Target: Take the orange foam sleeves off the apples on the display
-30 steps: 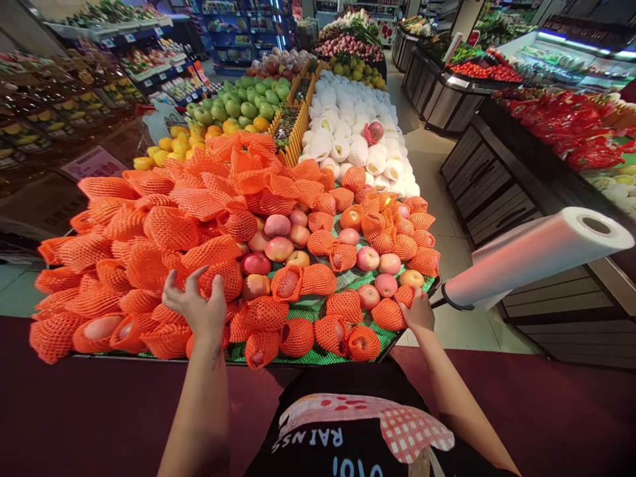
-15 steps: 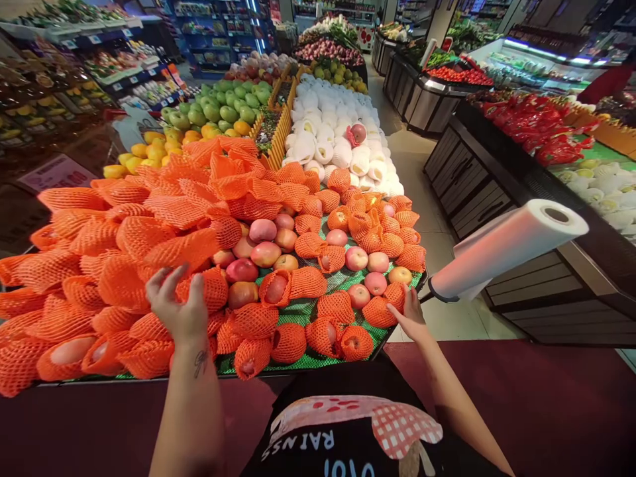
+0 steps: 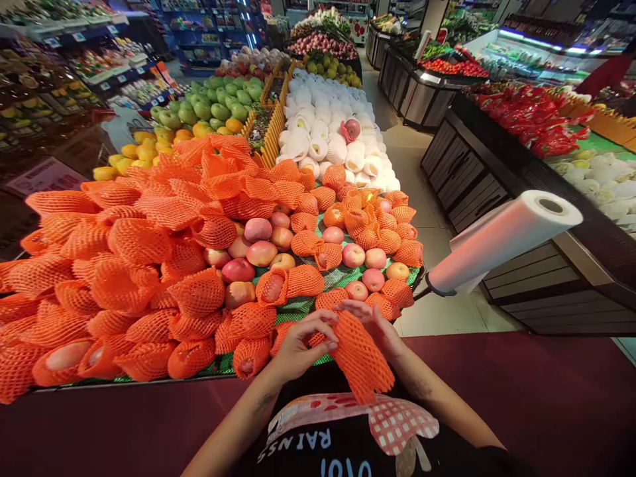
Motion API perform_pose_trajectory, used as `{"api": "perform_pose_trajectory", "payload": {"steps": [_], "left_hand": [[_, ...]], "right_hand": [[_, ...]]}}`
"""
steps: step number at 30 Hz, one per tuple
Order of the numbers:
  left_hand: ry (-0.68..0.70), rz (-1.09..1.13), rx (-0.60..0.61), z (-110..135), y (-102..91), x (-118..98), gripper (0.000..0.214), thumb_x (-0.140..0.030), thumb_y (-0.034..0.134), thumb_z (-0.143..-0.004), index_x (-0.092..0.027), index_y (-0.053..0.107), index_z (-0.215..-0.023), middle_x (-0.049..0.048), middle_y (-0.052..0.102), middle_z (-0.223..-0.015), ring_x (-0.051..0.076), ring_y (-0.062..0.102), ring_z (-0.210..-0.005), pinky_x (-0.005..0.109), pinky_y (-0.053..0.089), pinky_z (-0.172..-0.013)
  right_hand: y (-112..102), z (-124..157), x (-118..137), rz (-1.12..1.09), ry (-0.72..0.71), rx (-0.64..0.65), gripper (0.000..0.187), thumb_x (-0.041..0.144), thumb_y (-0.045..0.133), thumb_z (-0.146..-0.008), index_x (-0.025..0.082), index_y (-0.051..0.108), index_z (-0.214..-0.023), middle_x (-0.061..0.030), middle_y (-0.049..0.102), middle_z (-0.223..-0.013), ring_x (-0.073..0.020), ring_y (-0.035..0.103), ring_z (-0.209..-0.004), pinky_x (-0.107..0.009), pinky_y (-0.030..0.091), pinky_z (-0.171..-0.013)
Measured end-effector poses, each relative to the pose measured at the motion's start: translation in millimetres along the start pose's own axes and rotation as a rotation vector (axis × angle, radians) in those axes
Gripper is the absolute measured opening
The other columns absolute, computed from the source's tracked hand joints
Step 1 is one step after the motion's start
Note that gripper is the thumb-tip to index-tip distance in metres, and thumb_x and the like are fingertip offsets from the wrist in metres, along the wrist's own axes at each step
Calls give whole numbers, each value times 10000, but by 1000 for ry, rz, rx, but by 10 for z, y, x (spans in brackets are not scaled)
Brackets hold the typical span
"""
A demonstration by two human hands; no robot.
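Observation:
An orange foam fruit net hangs in front of my shirt. My left hand is closed on its upper edge, thumb and fingers pinching the mesh. My right hand is at the net's other side, fingers stretched out and partly behind it; whether it touches the net I cannot tell. Beyond my hands, bare red apples lie among netted fruit on the green mat. To the left is a heap of orange foam nets, some with fruit inside.
A roll of plastic bags juts out at the stand's right edge. White-netted fruit, green mangoes and yellow fruit are farther back. A dark display counter stands across the aisle.
My left hand has come right from the heap with an orange foam net. My right hand has left the netted fruit at the stand's right edge and moved in beside it.

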State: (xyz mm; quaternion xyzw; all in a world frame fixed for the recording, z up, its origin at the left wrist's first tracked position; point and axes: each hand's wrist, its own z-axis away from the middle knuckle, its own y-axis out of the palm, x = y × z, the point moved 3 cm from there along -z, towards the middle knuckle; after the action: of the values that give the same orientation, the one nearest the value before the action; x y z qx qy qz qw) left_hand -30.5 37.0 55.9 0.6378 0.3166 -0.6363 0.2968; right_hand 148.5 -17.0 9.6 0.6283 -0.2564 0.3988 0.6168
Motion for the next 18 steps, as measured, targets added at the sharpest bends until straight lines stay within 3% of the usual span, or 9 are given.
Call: {"api": "perform_pose_trajectory", "payload": {"steps": [4, 8, 10, 12, 14, 16, 18], "left_hand": [[-33, -46, -6, -16, 63, 61, 180, -375, 734, -832, -212, 741, -756, 96, 713, -1045, 215, 659, -986, 363, 500, -942], [-33, -29, -126, -28, -76, 173, 176, -356, 740, -825, -196, 698, -764, 89, 719, -1007, 201, 658, -939, 314, 507, -855], [-44, -25, -154, -29, -123, 220, 163, -355, 727, -837, -196, 693, -816, 89, 718, -1030, 206, 655, -984, 308, 500, -870], [-57, -50, -168, -24, -150, 245, 155, -354, 699, -861, -199, 694, -857, 88, 710, -1056, 211, 643, -1039, 309, 487, -899], [-54, -80, -191, -15, -170, 246, 156, -355, 676, -879, -201, 695, -861, 83, 701, -1052, 210, 633, -1054, 305, 478, -904], [-40, -97, -211, -3, -184, 232, 154, -354, 670, -883, -203, 695, -860, 78, 697, -1037, 209, 629, -1054, 305, 474, -908], [-30, -99, -228, 9, -196, 216, 157, -359, 668, -884, -205, 693, -862, 75, 698, -1028, 212, 631, -1048, 308, 476, -902]], "right_hand": [[-48, 50, 11, 118, 34, 8, 543, 645, 725, -787, 223, 671, -1125, -48, 680, -1054, -200, 624, -979, -332, 471, -901], [-242, 117, -11, 194, 112, -33, 476, 585, 831, -691, 198, 627, -878, 30, 565, -730, -119, 516, -652, -248, 417, -652], [-405, 99, 65, 241, 83, -148, 463, 596, 802, -718, 204, 597, -855, 24, 566, -746, -128, 522, -663, -253, 421, -654], [-643, 34, 228, 343, -9, -359, 462, 647, 707, -782, 214, 586, -893, 1, 602, -830, -157, 560, -738, -277, 451, -710], [-922, -64, 447, 590, -96, -581, 465, 676, 564, -857, 214, 581, -897, -18, 622, -887, -184, 581, -807, -300, 469, -772], [-1180, -193, 650, 948, -79, -695, 489, 646, 398, -931, 200, 586, -859, -44, 636, -883, -214, 600, -860, -323, 472, -817], [-1405, -309, 794, 1167, -1, -787, 407, 552, 436, -943, 187, 606, -886, -65, 656, -864, -246, 617, -890, -343, 463, -830]]}}
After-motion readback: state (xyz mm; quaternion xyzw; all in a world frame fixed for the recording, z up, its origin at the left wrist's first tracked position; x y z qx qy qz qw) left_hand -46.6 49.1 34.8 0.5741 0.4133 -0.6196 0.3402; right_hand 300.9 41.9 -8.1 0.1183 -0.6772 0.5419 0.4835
